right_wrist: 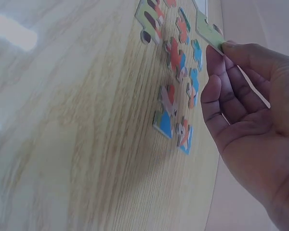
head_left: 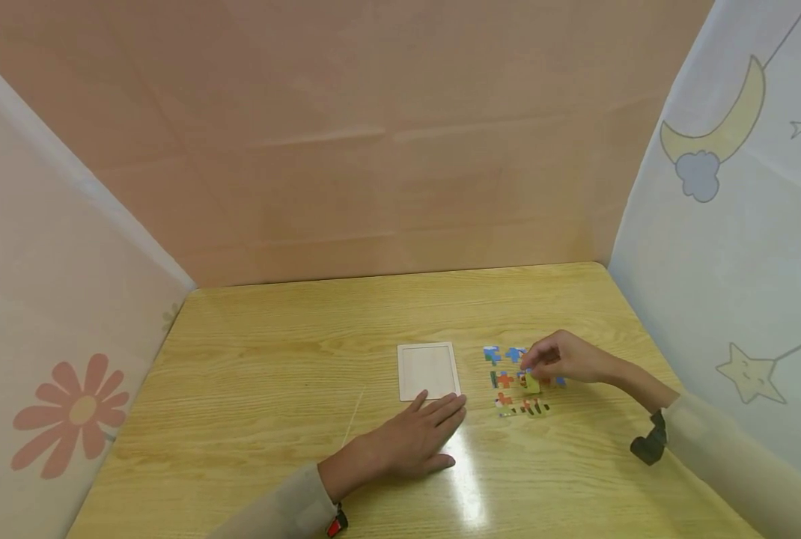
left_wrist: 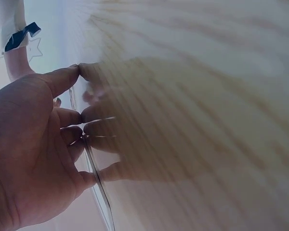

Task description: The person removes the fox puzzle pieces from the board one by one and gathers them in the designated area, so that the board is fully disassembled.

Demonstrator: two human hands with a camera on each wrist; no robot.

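My right hand (head_left: 570, 358) pinches a yellow-green jigsaw piece (right_wrist: 209, 31) between thumb and index finger, held above the table in the right wrist view. Below and around it lie several loose jigsaw pieces (head_left: 504, 379) in red, blue, green and white, set out in rough rows. To their left is a pale square wooden puzzle tray (head_left: 429, 370) with a raised rim and no pieces in it. My left hand (head_left: 414, 443) rests with its fingers extended, fingertips at the tray's near edge and thumb spread. In the left wrist view, the left hand's fingertips (left_wrist: 77, 117) touch the surface.
The wood-grain table (head_left: 259, 374) is glossy, with a bright reflection near the left hand. A plain orange-pink cloth (head_left: 400, 165) hangs behind it. Patterned cloths stand at both sides, with a flower (head_left: 80, 410) on the left and a moon (head_left: 731, 123) on the right.
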